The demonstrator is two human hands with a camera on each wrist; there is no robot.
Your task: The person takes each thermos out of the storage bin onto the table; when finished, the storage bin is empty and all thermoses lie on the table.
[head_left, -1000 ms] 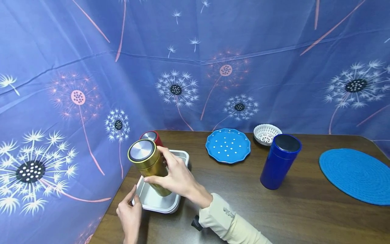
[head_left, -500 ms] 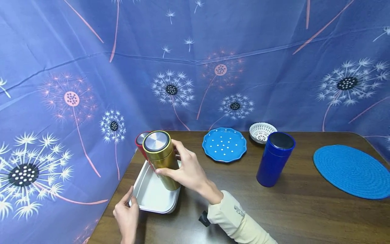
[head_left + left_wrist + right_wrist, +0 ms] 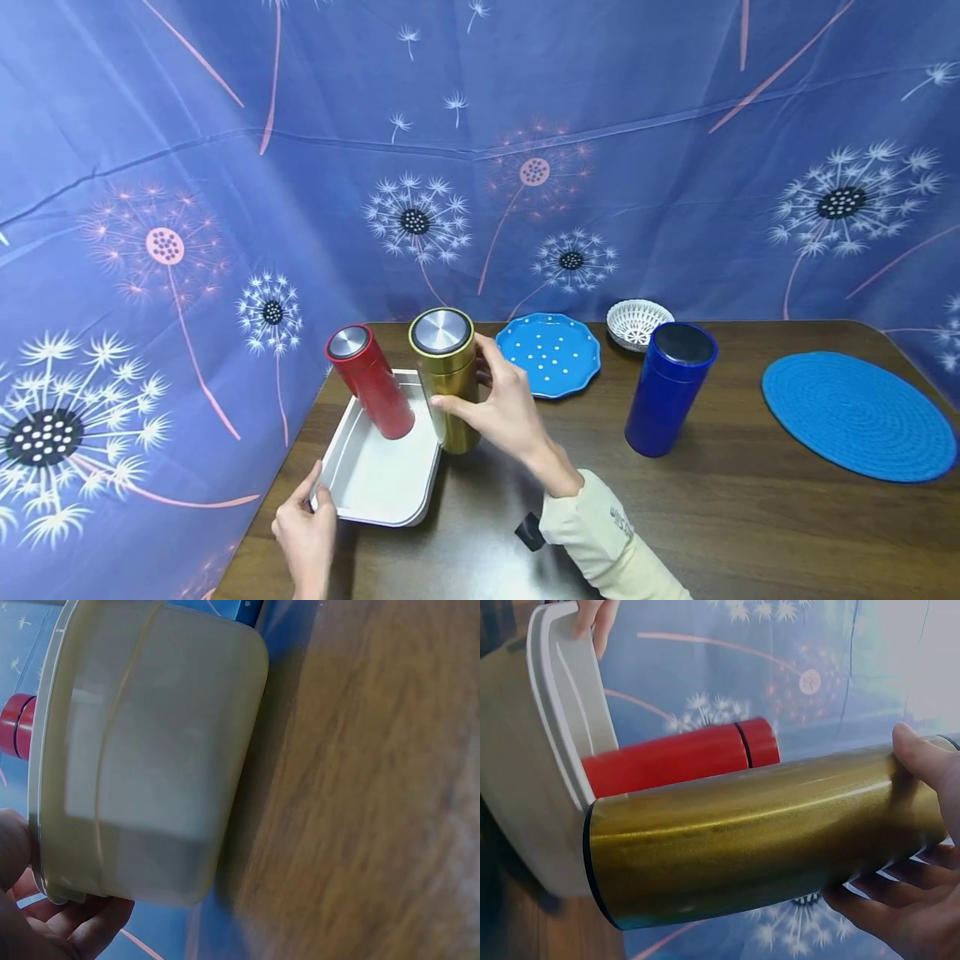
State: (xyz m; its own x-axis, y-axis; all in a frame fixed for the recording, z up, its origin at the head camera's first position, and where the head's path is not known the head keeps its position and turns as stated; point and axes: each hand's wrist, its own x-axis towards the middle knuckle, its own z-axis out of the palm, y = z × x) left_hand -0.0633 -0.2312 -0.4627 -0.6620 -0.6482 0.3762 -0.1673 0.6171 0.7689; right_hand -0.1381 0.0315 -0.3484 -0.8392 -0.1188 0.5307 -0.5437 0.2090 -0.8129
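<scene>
My right hand [image 3: 510, 412] grips an upright gold thermos [image 3: 453, 387] with a steel-topped lid, fingers and thumb around its upper body. In the head view the thermos overlaps the right side of a white plastic container [image 3: 375, 487]. The right wrist view shows the gold thermos [image 3: 742, 844] with its base beside the container's rim. A red thermos [image 3: 378, 392] stands inside the container, leaning slightly left in the head view. At the container's near left corner, my left hand [image 3: 303, 529] pinches the rim; in the left wrist view, its fingers also reach under the rim of the container [image 3: 165, 750].
Behind the right hand lies a blue polka-dot plate [image 3: 551, 367]. A white openwork bowl [image 3: 637, 323] sits at the back, just behind a blue thermos [image 3: 667, 396]. A round blue placemat [image 3: 858, 417] lies at the right. Patterned blue cloth [image 3: 480, 208] hangs behind the wooden table [image 3: 720, 525].
My right hand has carried the gold thermos rightward from over the container to its right side, uncovering the red thermos. My left hand keeps its hold on the rim.
</scene>
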